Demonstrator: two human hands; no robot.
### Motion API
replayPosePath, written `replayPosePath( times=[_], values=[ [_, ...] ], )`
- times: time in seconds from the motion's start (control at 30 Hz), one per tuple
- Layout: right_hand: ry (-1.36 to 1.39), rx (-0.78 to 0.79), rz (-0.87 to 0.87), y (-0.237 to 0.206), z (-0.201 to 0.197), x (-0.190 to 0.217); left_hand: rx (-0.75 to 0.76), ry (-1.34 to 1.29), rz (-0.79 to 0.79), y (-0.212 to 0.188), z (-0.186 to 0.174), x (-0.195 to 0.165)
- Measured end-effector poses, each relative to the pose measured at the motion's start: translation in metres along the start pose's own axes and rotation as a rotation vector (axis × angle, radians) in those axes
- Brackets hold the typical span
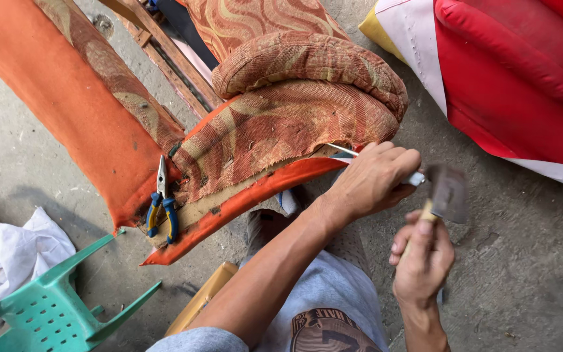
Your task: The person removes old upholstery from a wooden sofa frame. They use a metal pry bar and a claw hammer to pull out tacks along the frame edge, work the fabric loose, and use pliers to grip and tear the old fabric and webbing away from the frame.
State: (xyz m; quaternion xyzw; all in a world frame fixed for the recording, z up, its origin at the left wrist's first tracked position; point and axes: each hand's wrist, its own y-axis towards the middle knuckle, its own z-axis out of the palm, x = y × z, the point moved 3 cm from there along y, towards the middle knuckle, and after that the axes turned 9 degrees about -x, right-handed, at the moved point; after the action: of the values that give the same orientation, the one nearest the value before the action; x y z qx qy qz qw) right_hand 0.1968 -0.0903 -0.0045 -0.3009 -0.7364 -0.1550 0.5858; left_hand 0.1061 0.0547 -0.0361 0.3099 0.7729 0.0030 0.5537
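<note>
Two hands work at a torn sofa arm.
The left hand (369, 179) grips a metal tool (343, 152) at the sofa arm's (281, 124) edge; the right hand (421, 257) grips a hammer (447, 192).

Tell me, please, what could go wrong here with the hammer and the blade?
1. The hammer in the right hand is blurred in motion, close to the left hand; a miss could hit its knuckles.
2. The blade sits under the torn fabric edge; it may slip and cut.
3. The pliers lie on a sloping panel and might slide off.
</note>
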Motion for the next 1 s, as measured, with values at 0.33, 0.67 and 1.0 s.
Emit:
replayPosePath(
  times=[0.33,0.67,1.0],
  values=[
    [-0.115,0.054,0.106,-0.003,0.005,-0.002,0.055,0.125,0.025,-0.014,0.011,0.005],
    [0.074,0.023,0.125,-0.004,-0.006,-0.021,0.114,0.227,0.085,-0.030,0.031,0.015],
    [0.102,-0.043,0.271,-0.025,0.000,-0.060,0.164,0.250,0.082,-0.036,0.036,0.024]
  ],
)
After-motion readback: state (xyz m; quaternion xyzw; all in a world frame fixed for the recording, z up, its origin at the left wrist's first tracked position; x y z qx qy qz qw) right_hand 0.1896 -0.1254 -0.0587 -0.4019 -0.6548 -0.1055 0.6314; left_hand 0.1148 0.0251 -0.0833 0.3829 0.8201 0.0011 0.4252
